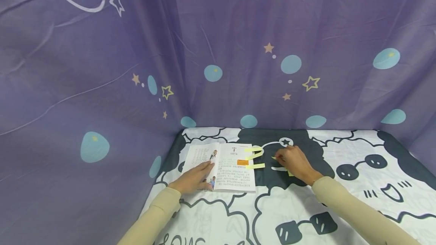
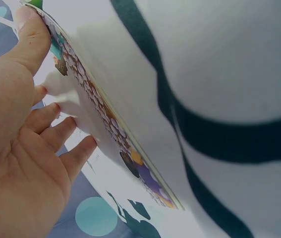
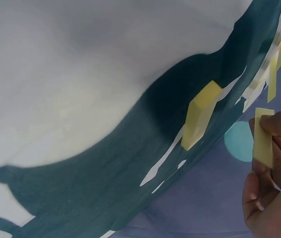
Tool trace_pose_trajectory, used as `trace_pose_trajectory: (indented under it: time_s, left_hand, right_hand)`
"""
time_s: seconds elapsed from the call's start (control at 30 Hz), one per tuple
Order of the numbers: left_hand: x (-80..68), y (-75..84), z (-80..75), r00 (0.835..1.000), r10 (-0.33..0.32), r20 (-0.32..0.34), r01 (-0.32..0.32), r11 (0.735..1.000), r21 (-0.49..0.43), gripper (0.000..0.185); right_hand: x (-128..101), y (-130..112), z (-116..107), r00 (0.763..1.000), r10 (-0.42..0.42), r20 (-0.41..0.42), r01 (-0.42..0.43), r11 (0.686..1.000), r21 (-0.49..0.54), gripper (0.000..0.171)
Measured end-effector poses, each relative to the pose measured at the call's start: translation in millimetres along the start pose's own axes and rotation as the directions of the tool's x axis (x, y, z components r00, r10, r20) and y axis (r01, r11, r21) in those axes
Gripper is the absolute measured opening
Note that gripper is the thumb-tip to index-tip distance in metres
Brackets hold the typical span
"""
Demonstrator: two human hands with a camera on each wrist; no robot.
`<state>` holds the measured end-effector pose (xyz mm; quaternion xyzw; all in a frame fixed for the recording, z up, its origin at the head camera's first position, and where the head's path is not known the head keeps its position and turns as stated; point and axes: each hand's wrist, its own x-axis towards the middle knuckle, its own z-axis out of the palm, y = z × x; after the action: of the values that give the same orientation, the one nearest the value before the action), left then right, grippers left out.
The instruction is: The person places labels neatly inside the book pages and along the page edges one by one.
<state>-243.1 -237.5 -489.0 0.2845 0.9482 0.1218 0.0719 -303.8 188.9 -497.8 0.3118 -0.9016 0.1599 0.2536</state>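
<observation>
An open book with printed text and small colour pictures lies on the patterned cloth. My left hand rests on its left page, fingers extended; in the left wrist view the thumb lies along the lower part of the book. Several yellow sticky strips stick out past the right page's edge, beside an orange label on that page. To the right of the book, my right hand pinches a yellow sticky note strip between thumb and fingers. Below it lies a yellow sticky note pad.
Under everything is a black and white cartoon cloth covering the table. A purple curtain with stars and blue dots hangs behind and on the left side.
</observation>
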Motion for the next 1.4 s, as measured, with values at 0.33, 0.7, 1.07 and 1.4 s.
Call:
trace_pose_trajectory:
  time_s: [0.33,0.7,1.07,1.4]
  left_hand:
    - [-0.5,2.0,-2.1,1.000,-0.001,-0.005,0.001,1.000,-0.001,0.089]
    - [-0.7,1.8,-0.7,1.000,-0.030,0.002,0.030,1.000,0.004,0.089]
    - [-1.6,2.9,-1.0,1.000,-0.028,0.002,0.028,1.000,0.003,0.089]
    - [-0.9,1.5,-0.3,1.000,-0.030,0.000,0.030,1.000,0.009,0.090]
  right_hand:
    - [5,-20,1,0.999,-0.044,-0.012,0.045,0.999,0.030,0.017]
    - [8,-37,8,0.989,-0.144,-0.020,0.146,0.986,0.078,0.019]
    - [9,-53,18,0.977,-0.214,0.004,0.213,0.975,0.065,0.017]
    - [11,-64,29,0.954,-0.299,-0.007,0.299,0.954,0.031,0.015]
